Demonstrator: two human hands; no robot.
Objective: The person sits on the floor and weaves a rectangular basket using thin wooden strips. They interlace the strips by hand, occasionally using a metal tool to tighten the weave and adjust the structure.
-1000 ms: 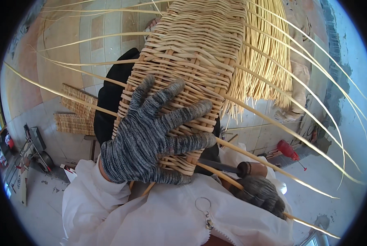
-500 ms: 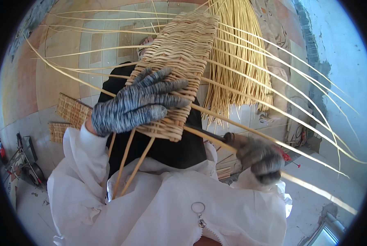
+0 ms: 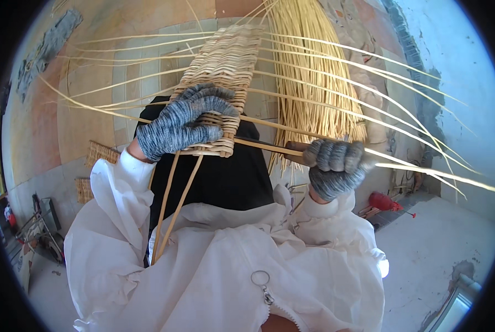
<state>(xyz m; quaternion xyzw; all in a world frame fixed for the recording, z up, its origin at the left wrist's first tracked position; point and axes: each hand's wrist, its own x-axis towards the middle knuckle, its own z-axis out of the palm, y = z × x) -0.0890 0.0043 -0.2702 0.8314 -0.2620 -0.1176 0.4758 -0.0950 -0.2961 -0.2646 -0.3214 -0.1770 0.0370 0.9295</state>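
A narrow woven wicker panel (image 3: 225, 61) lies over my dark-clad lap, with long rods sticking out on both sides and toward me. My left hand (image 3: 184, 119), in a grey knitted glove, grips the panel near its close end, fingers across the weave. My gloved right hand (image 3: 336, 163) is closed in a fist around the brown handle of an awl (image 3: 296, 147). The awl's dark shaft runs left to the panel's close right edge, alongside a pale rod. Where its tip ends is hidden.
A thick bundle of straw-coloured rods (image 3: 314, 83) lies beyond on the right. Small woven pieces (image 3: 101, 155) rest on the floor at left, near a wheeled metal object (image 3: 43, 227). A red tool (image 3: 384, 201) lies at right, by the blue-white wall (image 3: 469, 66).
The panel and my left hand have shifted toward the left, and its fingers have curled more. My right hand has moved up with the awl, its fist turned knuckles up.
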